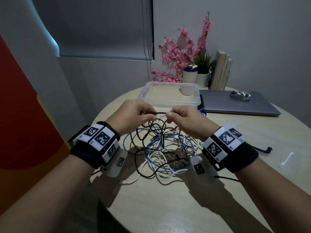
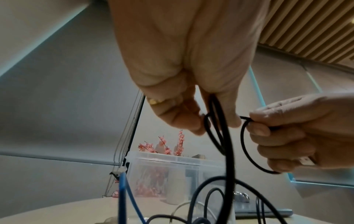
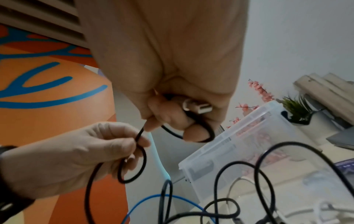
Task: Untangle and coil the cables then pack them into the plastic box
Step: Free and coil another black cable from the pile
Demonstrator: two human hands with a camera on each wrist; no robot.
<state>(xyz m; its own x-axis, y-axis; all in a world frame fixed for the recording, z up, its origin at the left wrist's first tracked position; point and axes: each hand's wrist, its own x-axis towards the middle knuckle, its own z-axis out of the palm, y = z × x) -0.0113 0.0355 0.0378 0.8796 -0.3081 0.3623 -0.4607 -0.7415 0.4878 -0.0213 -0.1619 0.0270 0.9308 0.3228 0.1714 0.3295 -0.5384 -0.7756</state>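
Both hands are raised above a tangle of black, blue and white cables [image 1: 161, 148] on the round table. My left hand [image 1: 141, 113] pinches a black cable [image 1: 160, 113] and holds small loops of it [image 2: 216, 121]. My right hand [image 1: 175, 115] pinches the same black cable a short way to the right, with a white plug [image 3: 197, 106] tucked in its curled fingers. The rest of the black cable [image 3: 268, 166] hangs down into the tangle. The clear plastic box [image 1: 170, 95] stands open just beyond the hands, with no cables visible in it.
A closed laptop [image 1: 235, 105] with a mouse [image 1: 240, 95] on top lies at the back right. A clear lid [image 1: 269, 140] rests on the right of the table. Pink flowers [image 1: 181, 52], a white cup [image 1: 189, 81], a potted plant and books stand behind the box.
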